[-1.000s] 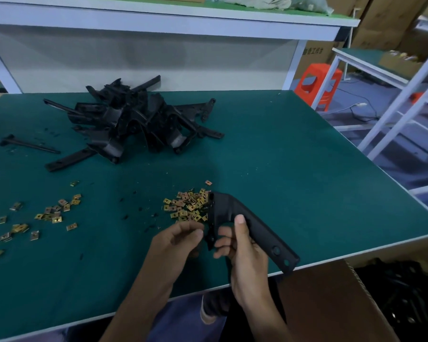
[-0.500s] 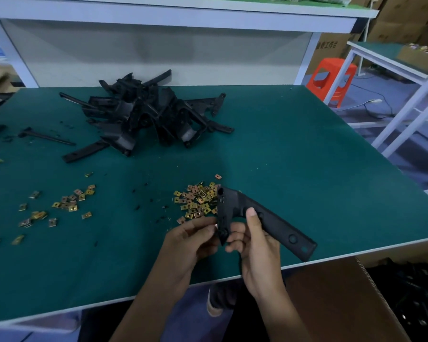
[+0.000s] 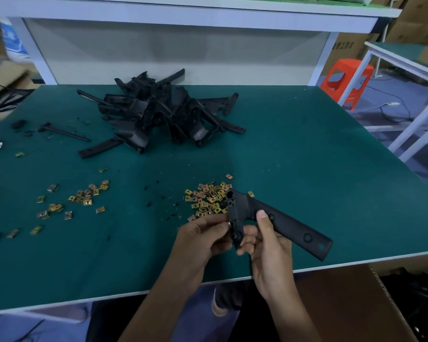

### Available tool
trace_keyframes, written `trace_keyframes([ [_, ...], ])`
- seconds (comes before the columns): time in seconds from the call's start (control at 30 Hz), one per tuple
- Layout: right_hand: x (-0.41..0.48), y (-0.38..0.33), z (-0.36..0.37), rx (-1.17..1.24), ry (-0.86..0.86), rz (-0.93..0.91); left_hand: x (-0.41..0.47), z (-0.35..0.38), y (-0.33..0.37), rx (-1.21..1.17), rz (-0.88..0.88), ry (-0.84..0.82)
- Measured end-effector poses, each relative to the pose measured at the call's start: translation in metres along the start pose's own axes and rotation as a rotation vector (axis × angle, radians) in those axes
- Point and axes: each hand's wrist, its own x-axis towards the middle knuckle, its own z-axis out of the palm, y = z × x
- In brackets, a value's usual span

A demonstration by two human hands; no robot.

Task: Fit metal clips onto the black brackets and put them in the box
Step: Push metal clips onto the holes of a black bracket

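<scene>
My right hand grips a black bracket above the table's front edge, thumb on its top face, long arm pointing right. My left hand pinches a small metal clip against the bracket's short left end. Just behind the hands lies a heap of brass-coloured metal clips. A pile of black brackets sits at the back of the green table. The cardboard box stands below the table's front right corner, with dark parts inside at its right.
A second scatter of clips lies at the left. A loose black strip and black crumbs lie near the back left. An orange stool and white table frames stand to the right.
The camera view shifted left and down a little. My hands and the bracket stay together; my left fingers have closed in on the bracket's short end with the clip.
</scene>
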Motion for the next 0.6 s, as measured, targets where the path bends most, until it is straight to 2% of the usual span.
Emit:
trace_keyframes([
  [0.23,-0.0020,0.0036,0.0038,-0.115,-0.006,-0.052,-0.0006,-0.0027,0.0035,-0.112,-0.019,-0.010],
  [0.37,-0.0047,0.0014,0.0062,-0.150,-0.040,-0.049,-0.0027,0.0020,-0.0002,-0.254,-0.038,0.008],
  [0.6,-0.0061,0.0036,0.0053,-0.200,-0.044,-0.056,-0.0026,-0.0045,-0.0022,-0.264,-0.030,-0.016],
])
